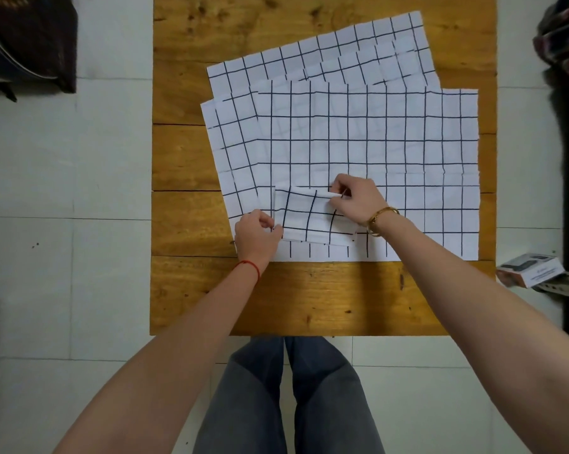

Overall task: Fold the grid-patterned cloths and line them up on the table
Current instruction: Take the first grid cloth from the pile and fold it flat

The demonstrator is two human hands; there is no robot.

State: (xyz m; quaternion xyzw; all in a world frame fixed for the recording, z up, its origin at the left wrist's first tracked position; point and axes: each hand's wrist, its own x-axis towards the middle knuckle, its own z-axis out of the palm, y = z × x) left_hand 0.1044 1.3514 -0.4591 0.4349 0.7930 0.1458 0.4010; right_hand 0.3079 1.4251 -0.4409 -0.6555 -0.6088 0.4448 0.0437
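Head view: small folded cloth (pixel 312 217) pinched at both ends, near the desk's (pixel 309 296) front edge.

Folded into a compact white rectangle with black grid lines, long axis running left to right along the front edge, resting on spread grid-patterned cloths (pixel 375 142) overlapping toward the far right corner. Left hand (pixel 257 239) with fingers pressed together, nipping the left end; right hand (pixel 358 198) pinching the upper right corner. Red string on left wrist, gold bracelet (pixel 379 219) on right.
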